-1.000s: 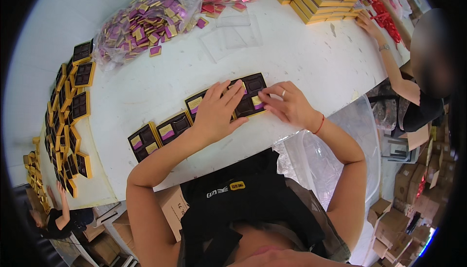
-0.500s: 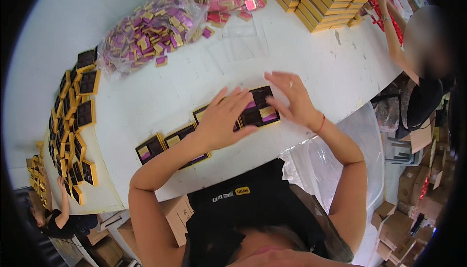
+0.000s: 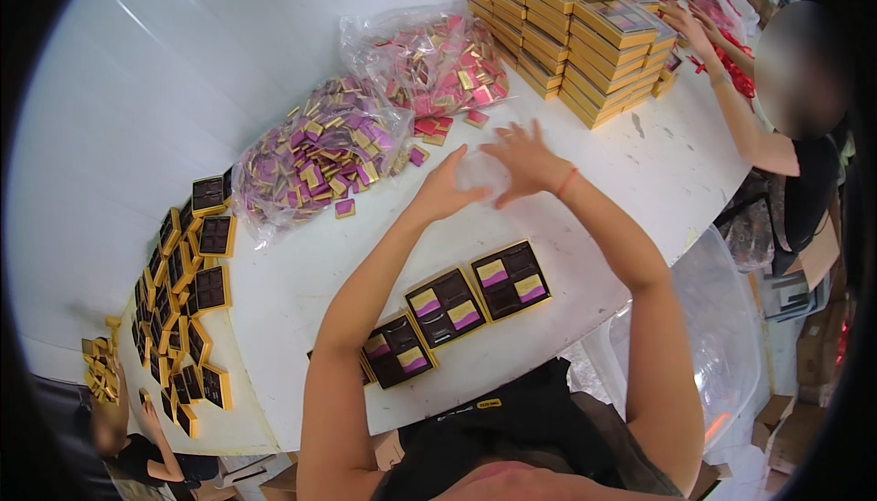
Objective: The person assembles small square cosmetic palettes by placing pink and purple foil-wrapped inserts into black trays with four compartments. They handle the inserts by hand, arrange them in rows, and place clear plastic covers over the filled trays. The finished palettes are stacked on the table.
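Observation:
Both my hands are stretched forward over the white table (image 3: 603, 209), with a gap between them. My left hand (image 3: 449, 189) is open, thumb apart from the fingers. My right hand (image 3: 528, 168) is open too, its fingers spread wide. Something pale and see-through shows faintly between them; I cannot make out its shape. Closer to my body, gold-edged black boxes stand in a slanting row: a right box (image 3: 512, 280), a middle box (image 3: 445, 307) and a left box (image 3: 398, 349). Each has four compartments, two holding small purple-and-gold squares. My left forearm partly hides another box.
Beyond my hands lie a clear bag of purple-and-gold squares (image 3: 315, 158) and a bag of pink-and-gold ones (image 3: 448, 67). Stacked gold boxes (image 3: 603, 53) rise at the far right. Piled black boxes (image 3: 178, 309) line the left edge. People work at both sides.
My hands have lifted off the row of boxes and moved forward, leaving the purple-and-gold squares in view. The whole view has shifted, so the table's contents sit lower in it.

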`<action>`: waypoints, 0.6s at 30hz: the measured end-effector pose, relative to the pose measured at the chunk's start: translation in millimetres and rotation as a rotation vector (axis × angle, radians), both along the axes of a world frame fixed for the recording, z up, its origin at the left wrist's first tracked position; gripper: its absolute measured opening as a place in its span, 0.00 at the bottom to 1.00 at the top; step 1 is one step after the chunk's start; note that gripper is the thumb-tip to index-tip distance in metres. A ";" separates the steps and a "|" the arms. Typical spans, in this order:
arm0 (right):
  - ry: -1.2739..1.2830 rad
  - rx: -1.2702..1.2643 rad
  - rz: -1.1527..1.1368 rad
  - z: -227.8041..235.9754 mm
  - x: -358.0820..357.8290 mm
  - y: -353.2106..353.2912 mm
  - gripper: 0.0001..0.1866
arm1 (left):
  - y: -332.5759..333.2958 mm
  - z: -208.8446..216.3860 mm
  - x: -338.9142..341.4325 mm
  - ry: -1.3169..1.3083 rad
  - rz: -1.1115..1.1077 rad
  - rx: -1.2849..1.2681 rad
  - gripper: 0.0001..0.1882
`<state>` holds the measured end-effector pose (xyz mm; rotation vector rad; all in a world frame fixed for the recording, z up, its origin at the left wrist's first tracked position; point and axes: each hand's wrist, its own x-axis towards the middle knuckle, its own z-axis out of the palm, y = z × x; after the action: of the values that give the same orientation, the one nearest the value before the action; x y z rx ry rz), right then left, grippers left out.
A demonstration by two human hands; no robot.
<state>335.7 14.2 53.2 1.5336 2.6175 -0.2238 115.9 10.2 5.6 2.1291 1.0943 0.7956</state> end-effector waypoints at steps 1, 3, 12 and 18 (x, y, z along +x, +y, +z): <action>-0.033 -0.017 -0.048 -5.0 12.8 3.0 0.65 | 12.7 -0.1 -1.2 0.031 0.056 0.052 0.47; 0.010 0.067 -0.078 1.9 29.9 0.1 0.64 | 34.9 0.7 -11.1 0.151 0.218 0.267 0.35; 0.498 0.121 -0.270 -51.0 -75.1 75.6 0.46 | 68.7 -2.9 -62.6 0.518 0.386 0.225 0.35; 0.436 0.564 -0.347 -77.1 -111.4 74.3 0.37 | 67.7 -0.3 -89.4 0.473 0.417 0.287 0.35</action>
<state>224.3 88.5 -24.0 2.3630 2.8716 0.2064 26.5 78.0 5.3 2.4386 1.8069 0.6735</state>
